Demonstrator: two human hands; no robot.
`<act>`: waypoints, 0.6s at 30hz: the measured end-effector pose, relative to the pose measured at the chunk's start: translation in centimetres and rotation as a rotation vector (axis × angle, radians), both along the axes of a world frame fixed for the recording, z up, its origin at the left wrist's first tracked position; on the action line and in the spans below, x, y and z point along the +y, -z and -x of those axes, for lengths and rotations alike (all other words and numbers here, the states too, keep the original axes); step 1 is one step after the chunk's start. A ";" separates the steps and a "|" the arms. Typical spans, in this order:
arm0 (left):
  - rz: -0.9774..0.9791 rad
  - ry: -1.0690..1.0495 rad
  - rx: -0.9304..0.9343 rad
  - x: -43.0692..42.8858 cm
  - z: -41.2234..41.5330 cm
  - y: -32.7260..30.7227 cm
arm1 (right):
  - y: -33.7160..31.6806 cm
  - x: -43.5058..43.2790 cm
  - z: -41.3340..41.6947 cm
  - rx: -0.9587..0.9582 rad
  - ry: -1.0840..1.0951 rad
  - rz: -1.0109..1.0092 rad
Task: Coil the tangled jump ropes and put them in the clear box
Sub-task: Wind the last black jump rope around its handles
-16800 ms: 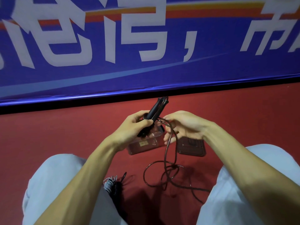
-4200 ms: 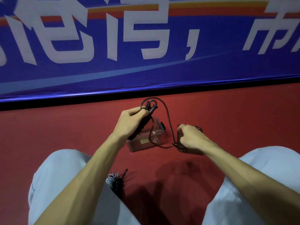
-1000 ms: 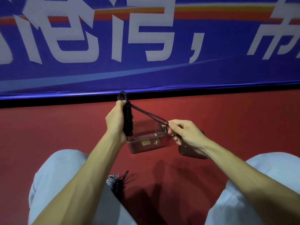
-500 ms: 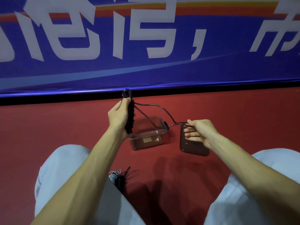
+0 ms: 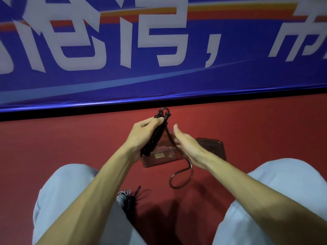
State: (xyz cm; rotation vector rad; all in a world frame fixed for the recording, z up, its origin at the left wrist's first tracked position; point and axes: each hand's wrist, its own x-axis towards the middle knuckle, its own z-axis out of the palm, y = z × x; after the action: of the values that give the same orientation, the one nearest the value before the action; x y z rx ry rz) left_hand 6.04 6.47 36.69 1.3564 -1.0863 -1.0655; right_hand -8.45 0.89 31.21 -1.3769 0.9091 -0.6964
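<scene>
We're mid-wrap — our left hand grips the coiled jump rope over the clear box, right hand open beside the loose tail. Next we'd catch that tail and wind it on.

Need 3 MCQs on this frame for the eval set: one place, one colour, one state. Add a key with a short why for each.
1. Where is the dark lid relative to the clear box?
A. on top of it
B. on the floor to its right
C. in the person's lap

2. What colour is the floor?
A. red
B. green
C. grey

3. What is the left hand doing?
A. lying flat on the floor
B. resting on a knee
C. gripping the wound rope bundle

Key: 1 B, the lid lies beside the box's right end. 2 A, the floor is red all around the box. 3 C, the fingers curl round the bundle above the box.
</scene>
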 end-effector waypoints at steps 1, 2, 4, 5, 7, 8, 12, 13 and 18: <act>0.000 -0.010 0.015 -0.1 -0.2 0.0 | -0.1 0.3 0.0 0.018 -0.056 0.004; 0.004 -0.022 0.025 -0.1 -0.5 0.1 | -0.3 0.6 0.0 0.036 -0.098 0.014; 0.032 -0.050 -0.028 -0.5 -1.2 0.7 | -0.6 1.0 0.1 0.030 -0.138 -0.023; 0.051 -0.061 -0.102 -0.8 -1.7 1.2 | -0.8 1.0 0.3 0.028 -0.144 -0.055; 0.074 -0.084 -0.251 -1.4 -2.8 2.2 | -1.4 0.9 1.2 0.099 -0.165 -0.081; 0.072 -0.109 -0.315 -1.6 -3.3 2.5 | -1.7 1.0 1.7 0.153 -0.193 -0.081; 0.001 -0.230 -0.625 -2.1 -4.6 2.8 | -2.4 1.4 3.1 0.124 -0.221 -0.079; -0.017 -0.227 -0.718 -2.2 -4.5 2.8 | -2.6 1.5 3.3 0.090 -0.212 -0.060; -0.044 -0.059 -1.113 -2.0 -2.9 3.0 | -3.2 2.0 3.8 0.335 -0.162 0.336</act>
State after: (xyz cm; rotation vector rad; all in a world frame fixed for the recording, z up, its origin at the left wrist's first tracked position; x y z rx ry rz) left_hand 8.89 4.42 33.67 2.0616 -1.7738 -0.2042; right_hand -12.22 2.92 34.45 -1.8848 0.9560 -0.5164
